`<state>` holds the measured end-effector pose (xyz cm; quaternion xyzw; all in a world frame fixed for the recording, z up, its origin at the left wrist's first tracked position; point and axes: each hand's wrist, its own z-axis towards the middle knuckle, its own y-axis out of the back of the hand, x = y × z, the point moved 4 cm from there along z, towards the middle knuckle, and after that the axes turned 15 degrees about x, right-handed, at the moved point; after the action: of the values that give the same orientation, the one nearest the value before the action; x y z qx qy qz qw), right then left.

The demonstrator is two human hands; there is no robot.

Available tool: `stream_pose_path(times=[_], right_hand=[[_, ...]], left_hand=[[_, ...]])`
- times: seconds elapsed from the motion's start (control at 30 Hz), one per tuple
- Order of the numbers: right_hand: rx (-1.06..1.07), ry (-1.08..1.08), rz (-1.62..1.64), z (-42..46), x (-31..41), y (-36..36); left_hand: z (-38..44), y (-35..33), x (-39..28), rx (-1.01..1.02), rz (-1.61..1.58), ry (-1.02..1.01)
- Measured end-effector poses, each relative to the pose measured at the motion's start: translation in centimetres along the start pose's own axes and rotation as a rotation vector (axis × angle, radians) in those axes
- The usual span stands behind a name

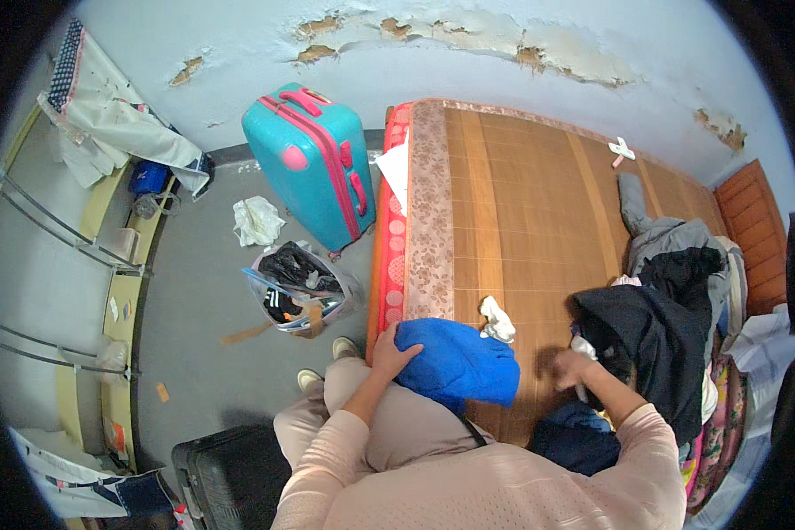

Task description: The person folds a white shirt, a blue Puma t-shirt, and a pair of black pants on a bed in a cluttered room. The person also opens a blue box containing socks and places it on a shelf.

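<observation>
My left hand (395, 352) rests on the left edge of a folded blue cloth (460, 358), which lies at the bed's near edge beside my thigh. Its fingers are spread on the fabric; whether they grip it is not plain. My right hand (568, 368) is blurred, over the bamboo bed mat (530, 232), just left of a clothes pile. A small white item, perhaps a sock, shows right by its fingers. Black clothing (662, 344) lies to its right, and dark blue clothing (573, 440) below it. A crumpled white sock (497, 320) lies on the mat between my hands.
A turquoise suitcase (305, 159) stands by the bed's left side. Near it are an open bag of items (344, 281) and a crumpled white plastic bag (257, 221) on the floor. A black suitcase (232, 477) is at lower left. Grey clothing (679, 238) lies near the headboard (752, 238).
</observation>
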<state>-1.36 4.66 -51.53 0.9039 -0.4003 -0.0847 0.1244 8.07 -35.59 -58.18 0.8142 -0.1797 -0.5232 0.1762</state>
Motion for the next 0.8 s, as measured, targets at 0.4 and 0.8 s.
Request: stream_pose_path(times=[0.4,0.8], right_hand=[[-0.348,-0.026,0.119,4.8,3.4,9.9],[-0.663,0.66,0.455,-1.5,11.4,12.2]], left_hand=[[-2.3,-1.5,1.2,0.028,-0.383,-0.111],[-4.9,1.5,-8.8,0.054,-0.304,-0.511]])
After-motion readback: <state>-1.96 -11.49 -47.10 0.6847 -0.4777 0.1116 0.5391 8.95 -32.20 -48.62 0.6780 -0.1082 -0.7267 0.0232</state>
